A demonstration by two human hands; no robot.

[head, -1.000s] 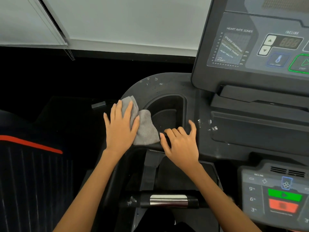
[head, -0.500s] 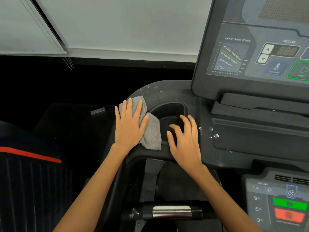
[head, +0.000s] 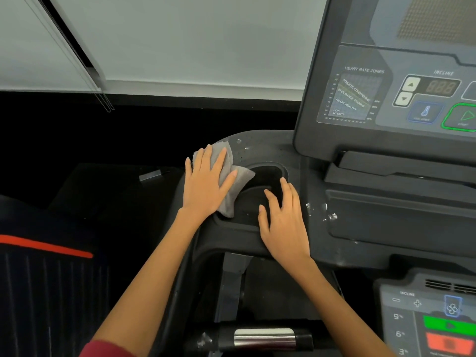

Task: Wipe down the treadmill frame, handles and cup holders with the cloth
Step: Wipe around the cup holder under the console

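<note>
A grey cloth point(head: 238, 181) lies on the dark treadmill frame point(head: 260, 148), just left of the cup holder point(head: 262, 176). My left hand point(head: 206, 186) presses flat on the cloth with straight, spread fingers. Part of the cloth hangs over the cup holder's left rim. My right hand point(head: 283, 220) rests on the near right rim of the cup holder, its fingers loosely bent over the hollow and holding nothing. A handle with a shiny metal grip point(head: 264, 336) runs across below my arms.
The console panel point(head: 386, 99) with buttons rises at the right. A lower keypad point(head: 435, 320) with green and red buttons sits at the bottom right. White specks dot the frame right of the cup holder point(head: 332, 216). Another dark machine with a red stripe point(head: 46, 247) stands at left.
My left hand has slid the cloth forward along the frame's left edge beside the cup holder. My right hand has moved from the near rim toward the holder's right side.
</note>
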